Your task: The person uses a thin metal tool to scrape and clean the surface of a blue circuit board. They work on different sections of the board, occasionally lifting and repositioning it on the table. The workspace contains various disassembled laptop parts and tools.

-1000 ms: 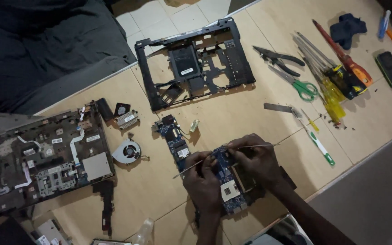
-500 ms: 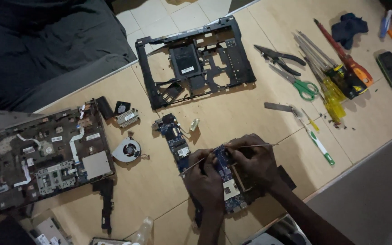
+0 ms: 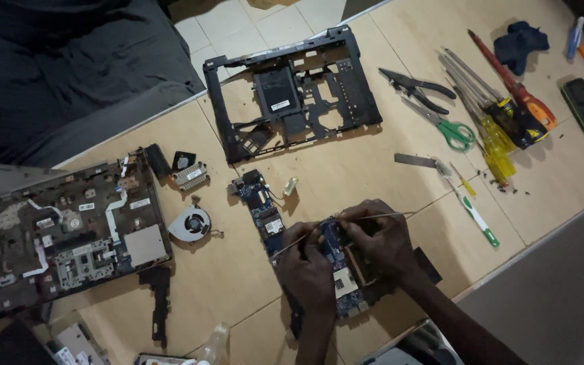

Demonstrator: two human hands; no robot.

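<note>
While both hands rest on the blue circuit board near the front edge of the surface, each works at a thin part on it. The left hand is pressed together, its fingertips pinching a thin metal rod that slants over the board. The right hand pinches a thin wire running toward the right. A black laptop frame lies near the far edge. An opened laptop base sits at the left edge, with a small round fan just beside it. Screwdrivers, green-handled scissors and black pliers lie toward the far right corner.
</note>
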